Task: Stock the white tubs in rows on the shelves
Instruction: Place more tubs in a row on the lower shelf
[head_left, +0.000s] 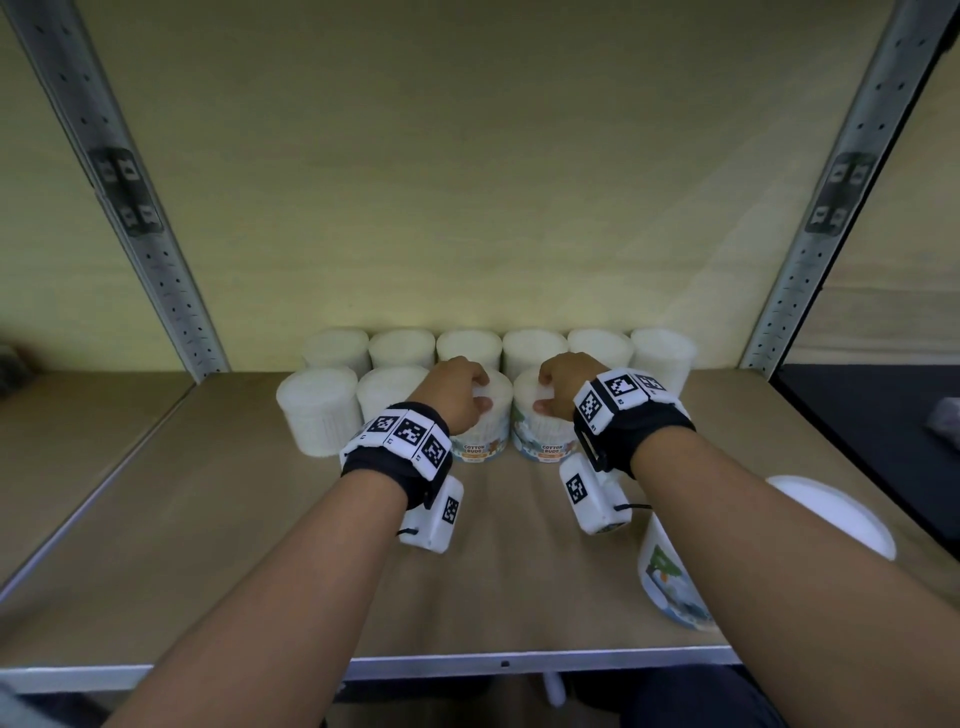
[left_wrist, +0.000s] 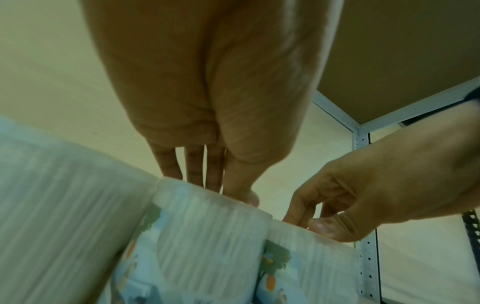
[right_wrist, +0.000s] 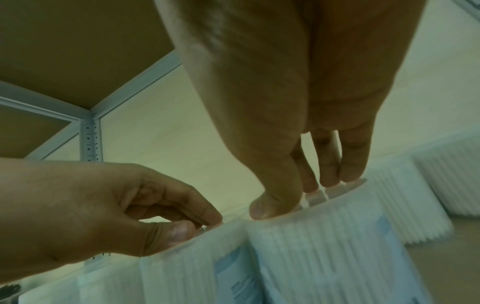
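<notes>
Several white tubs (head_left: 498, 348) stand in a back row against the shelf wall. In front of them, two more (head_left: 317, 410) form the left end of a second row. My left hand (head_left: 480, 391) grips the top of a labelled cotton-buds tub (head_left: 480, 436) from above, thumb on the near rim (left_wrist: 246, 197). My right hand (head_left: 545, 392) grips the top of a second labelled tub (head_left: 540, 439) the same way. Both tubs stand side by side on the shelf board, almost touching (right_wrist: 244, 236), in line with the second row.
Another labelled tub (head_left: 670, 582) sits at the front right, mostly hidden under my right forearm; a white round face (head_left: 831, 514) shows beyond the arm. Perforated metal uprights (head_left: 130, 208) (head_left: 831, 208) frame the bay. Bare board (head_left: 208, 519) lies at the front left, and a metal lip (head_left: 467, 662) runs along the front.
</notes>
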